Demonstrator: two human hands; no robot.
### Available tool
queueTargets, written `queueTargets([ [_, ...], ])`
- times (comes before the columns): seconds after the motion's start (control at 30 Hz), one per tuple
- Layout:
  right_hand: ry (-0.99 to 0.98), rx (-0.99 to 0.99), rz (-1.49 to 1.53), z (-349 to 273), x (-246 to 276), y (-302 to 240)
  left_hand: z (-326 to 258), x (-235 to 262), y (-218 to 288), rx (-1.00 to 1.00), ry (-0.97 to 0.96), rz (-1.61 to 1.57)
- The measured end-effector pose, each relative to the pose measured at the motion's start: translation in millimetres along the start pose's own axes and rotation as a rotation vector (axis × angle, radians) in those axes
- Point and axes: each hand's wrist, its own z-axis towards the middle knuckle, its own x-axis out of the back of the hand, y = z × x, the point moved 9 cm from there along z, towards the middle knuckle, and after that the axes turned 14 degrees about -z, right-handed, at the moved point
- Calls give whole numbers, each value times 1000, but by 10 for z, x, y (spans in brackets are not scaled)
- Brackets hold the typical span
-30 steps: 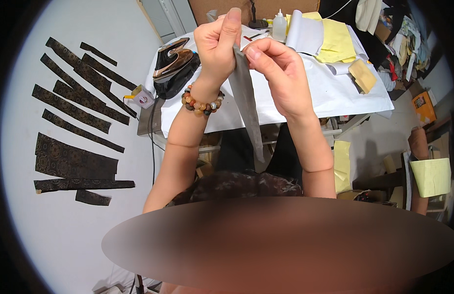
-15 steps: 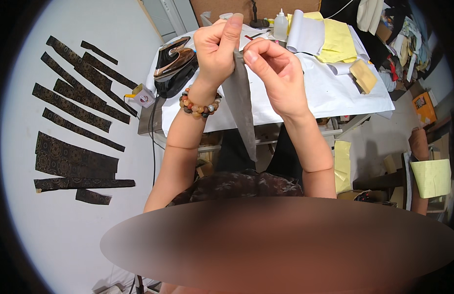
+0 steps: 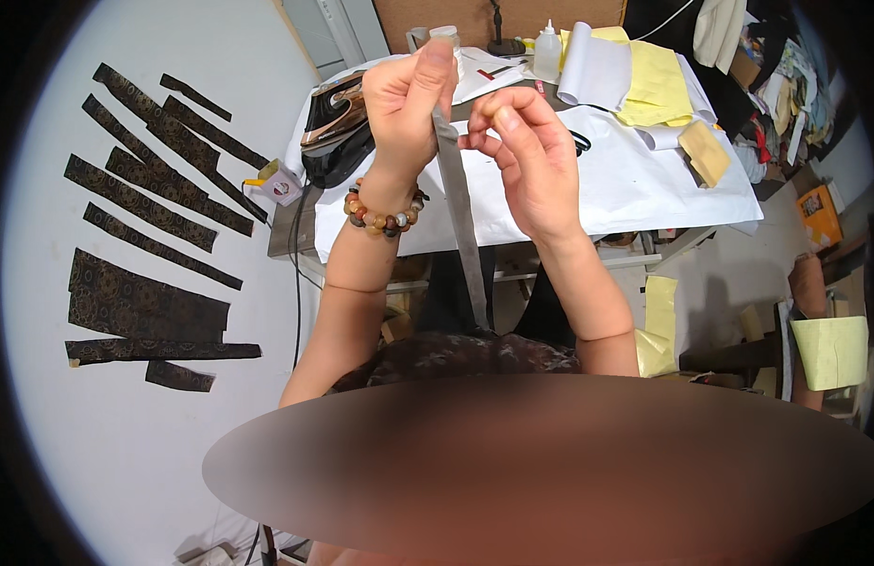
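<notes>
In front of me, above the table, my left hand [image 3: 408, 113] is closed with the thumb up, gripping the upper end of a grey-brown fabric strip [image 3: 458, 203]. The strip hangs down toward my lap, its lower end narrow. A beaded bracelet circles my left wrist. Just right of the strip, my right hand [image 3: 533, 160] has thumb and index finger pinched together; what they hold, if anything, is too small to make out. Its other fingertips are curled near the strip's edge. Beyond my left wrist stands a black and bronze iron [image 3: 335, 127] on the white-covered table [image 3: 635, 193].
Dark patterned fabric pieces [image 3: 149, 297] are spread over the white surface at left. A small box [image 3: 283, 184] sits by the iron's cord. At the back stand a clear squeeze bottle [image 3: 547, 55] and yellow paper [image 3: 656, 85]. A black loop handle [image 3: 580, 141] shows behind my right hand.
My right thumb and index finger have come away from the strip's upper edge, slightly to the right. The strip has turned and looks narrower. My left hand has shifted a little left, still gripping it.
</notes>
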Motion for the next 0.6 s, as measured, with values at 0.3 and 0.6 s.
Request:
queueTargets([
  [0.3, 30, 138, -367, -57, -152, -112, -15, 21, 11, -83, -11, 121],
  [0.6, 96, 94, -355, -19, -84, -118, -32, 39, -40, -86, 18, 150],
])
